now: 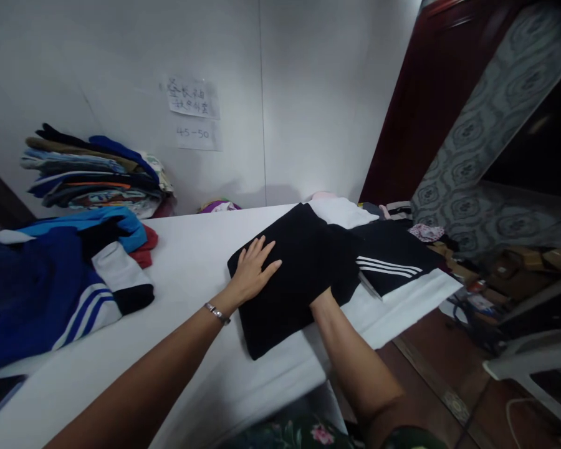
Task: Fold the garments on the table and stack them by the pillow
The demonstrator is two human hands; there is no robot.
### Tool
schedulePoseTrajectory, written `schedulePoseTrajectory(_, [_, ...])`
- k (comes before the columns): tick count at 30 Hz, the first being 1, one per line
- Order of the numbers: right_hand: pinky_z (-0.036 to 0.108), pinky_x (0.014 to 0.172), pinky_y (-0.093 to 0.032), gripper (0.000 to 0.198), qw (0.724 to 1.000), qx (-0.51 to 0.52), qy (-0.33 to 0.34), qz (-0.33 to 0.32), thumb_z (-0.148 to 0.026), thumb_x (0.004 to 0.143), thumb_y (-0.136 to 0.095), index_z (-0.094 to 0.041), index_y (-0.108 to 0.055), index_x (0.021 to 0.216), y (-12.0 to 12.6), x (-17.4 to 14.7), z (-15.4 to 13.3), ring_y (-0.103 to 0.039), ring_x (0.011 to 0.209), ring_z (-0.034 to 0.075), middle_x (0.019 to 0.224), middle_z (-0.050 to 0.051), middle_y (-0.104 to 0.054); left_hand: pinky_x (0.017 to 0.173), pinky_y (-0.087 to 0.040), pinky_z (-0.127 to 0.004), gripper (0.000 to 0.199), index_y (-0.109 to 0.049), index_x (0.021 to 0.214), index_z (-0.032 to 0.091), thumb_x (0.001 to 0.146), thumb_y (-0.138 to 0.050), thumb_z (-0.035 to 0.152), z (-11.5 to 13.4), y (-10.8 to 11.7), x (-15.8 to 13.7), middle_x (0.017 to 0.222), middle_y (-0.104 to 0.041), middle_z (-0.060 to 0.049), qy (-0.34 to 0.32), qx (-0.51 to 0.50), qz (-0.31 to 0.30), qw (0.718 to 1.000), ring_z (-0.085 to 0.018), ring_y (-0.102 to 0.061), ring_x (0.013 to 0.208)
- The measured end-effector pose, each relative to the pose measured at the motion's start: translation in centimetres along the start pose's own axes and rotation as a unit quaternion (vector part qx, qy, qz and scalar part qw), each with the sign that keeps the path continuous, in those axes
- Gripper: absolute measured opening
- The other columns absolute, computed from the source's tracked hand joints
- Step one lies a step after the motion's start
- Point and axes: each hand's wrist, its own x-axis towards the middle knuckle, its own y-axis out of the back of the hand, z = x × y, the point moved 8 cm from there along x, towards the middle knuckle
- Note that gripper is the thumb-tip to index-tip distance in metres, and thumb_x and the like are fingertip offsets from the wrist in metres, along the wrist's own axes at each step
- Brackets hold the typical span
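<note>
A black folded garment (280, 280) lies on the white-covered table (191, 249) in front of me. My left hand (252, 271) rests flat on its left part, fingers spread. At the garment's right side, my right hand (321, 300) is covered by the black cloth from the wrist on, so its fingers are hidden. Just to the right lies a dark garment with white stripes (388, 267), partly overlapped by the black one. Behind them is a white piece of cloth (343, 212).
A loose heap of blue clothes (51, 287) covers the table's left end. Behind it, a stack of folded clothes (98, 174) stands near the wall. Paper notes (194, 98) hang there. To the right are a white plastic stool (533, 355) and cardboard boxes (523, 255).
</note>
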Motion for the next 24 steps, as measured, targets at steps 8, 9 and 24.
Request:
schedulePoseTrajectory(8, [0.041,0.091,-0.051,0.039,0.996,-0.048,-0.013,0.078,-0.059,0.08,-0.048,-0.025,-0.062,0.068,6.2,-0.3,-6.3,-0.065,0.093,0.025,0.072,0.005,-0.07,0.114,-0.009,-0.059,0.073,-0.035,0.146,0.024,0.089,-0.023,0.067,2.8,-6.1,3.0,0.157,-0.025,-0.011,-0.035,0.083,-0.102,0.991,-0.031,-0.014,0.146])
schedulePoseTrajectory(9, [0.042,0.092,-0.051,0.039,0.995,-0.062,-0.012,0.08,-0.059,0.08,-0.048,-0.025,-0.064,0.071,6.8,-0.4,-6.5,-0.065,0.097,0.027,0.076,0.006,-0.071,0.113,-0.008,-0.061,0.073,-0.037,0.145,0.024,0.088,-0.022,0.068,3.0,-7.1,3.1,0.156,-0.027,-0.011,-0.04,0.093,-0.123,0.987,-0.032,-0.015,0.145])
schedulePoseTrajectory(24, [0.048,0.113,-0.028,0.071,0.84,-0.444,0.277,0.142,-0.054,0.075,-0.065,-0.023,-0.048,0.136,7.9,-5.2,-14.6,-0.037,0.136,0.028,0.144,0.009,-0.046,0.112,-0.006,-0.063,0.074,-0.039,0.144,0.022,0.088,-0.021,0.066,3.9,-9.1,3.2,0.154,-0.032,-0.014,-0.057,0.123,-0.154,0.979,-0.035,-0.019,0.144])
